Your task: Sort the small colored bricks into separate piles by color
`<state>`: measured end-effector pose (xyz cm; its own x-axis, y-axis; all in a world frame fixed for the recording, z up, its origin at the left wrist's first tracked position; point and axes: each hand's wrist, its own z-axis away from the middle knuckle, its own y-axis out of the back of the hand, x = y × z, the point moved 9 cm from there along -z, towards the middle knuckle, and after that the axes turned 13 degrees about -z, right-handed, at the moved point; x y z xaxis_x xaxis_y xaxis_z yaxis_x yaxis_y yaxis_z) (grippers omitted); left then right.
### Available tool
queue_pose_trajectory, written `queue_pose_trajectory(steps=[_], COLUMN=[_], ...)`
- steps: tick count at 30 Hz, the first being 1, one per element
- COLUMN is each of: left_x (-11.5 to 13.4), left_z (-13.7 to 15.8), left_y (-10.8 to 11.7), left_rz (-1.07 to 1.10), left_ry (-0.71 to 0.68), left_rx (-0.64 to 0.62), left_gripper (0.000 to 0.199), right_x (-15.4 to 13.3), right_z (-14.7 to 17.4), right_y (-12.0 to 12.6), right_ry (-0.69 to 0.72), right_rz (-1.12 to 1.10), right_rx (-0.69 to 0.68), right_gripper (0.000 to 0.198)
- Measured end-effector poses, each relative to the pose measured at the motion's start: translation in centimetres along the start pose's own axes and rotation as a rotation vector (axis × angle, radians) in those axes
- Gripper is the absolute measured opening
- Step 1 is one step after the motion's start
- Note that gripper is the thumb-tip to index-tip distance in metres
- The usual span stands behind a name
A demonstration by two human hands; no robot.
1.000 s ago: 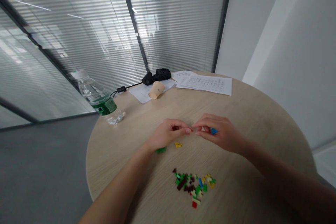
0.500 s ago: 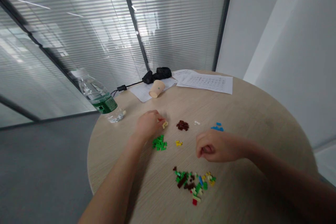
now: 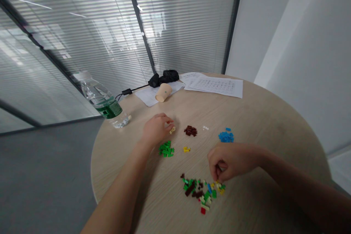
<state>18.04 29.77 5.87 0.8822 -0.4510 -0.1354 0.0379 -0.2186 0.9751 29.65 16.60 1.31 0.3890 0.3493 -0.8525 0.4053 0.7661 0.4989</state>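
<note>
- Mixed toy bricks (image 3: pixel 199 193) lie in a loose pile, nearer to us than our right hand (image 3: pixel 226 162) and well apart from our left hand (image 3: pixel 157 128); green, dark brown, cream and yellow pieces mingle there, with 1 red brick (image 3: pixel 203 210) at the end closest to us.
- Our right hand bends downward with its fingers curled, the fingertips at the pile's yellow pieces (we cannot tell whether they pinch any).
- Our left hand is curled too, thumb and fingers drawn near each other just beside a small group of tan bricks (image 3: pixel 172 130); whether it grips 1 of them, we cannot tell.
- Alongside our left wrist, on its right, sits a cluster of green bricks (image 3: pixel 166 149).
- Between our 2 hands we see a few yellow bricks (image 3: pixel 187 149), with a heap of dark brown bricks (image 3: pixel 190 131) farther out.
- Just beyond our right hand is a heap of blue bricks (image 3: pixel 226 136) (1 lies slightly apart on its far side), and some white pieces (image 3: pixel 205 128) rest between it and the brown heap.
- Past our left hand, a paper cup (image 3: pixel 163 92) lies on its side; a bottle (image 3: pixel 109 109) with a green label stands farther left.
- Well beyond both hands, printed sheets (image 3: pixel 216 86) lie on our round table (image 3: pixel 263 117).
</note>
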Motion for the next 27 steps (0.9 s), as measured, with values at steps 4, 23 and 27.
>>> queue_pose_trajectory(steps=[4,23,27], left_x=[0.3,9.3,8.3], left_z=[0.0,2.3,2.4], left_y=[0.1,-0.2,1.1], left_rz=[0.071,1.073,0.739], left_ry=[-0.015,-0.352,-0.463], left_rx=[0.009,-0.329,-0.204], left_gripper=[0.023,0.017,0.014], right_x=[0.2,-4.1,-3.7], right_z=[0.0,2.7,2.6], right_y=[0.0,6.2,6.1], right_ry=[-0.011,0.350,0.333], right_rz=[0.027,0.325,0.262], right_rx=[0.002,0.798,0.733], right_gripper=[0.008,0.014,0.013])
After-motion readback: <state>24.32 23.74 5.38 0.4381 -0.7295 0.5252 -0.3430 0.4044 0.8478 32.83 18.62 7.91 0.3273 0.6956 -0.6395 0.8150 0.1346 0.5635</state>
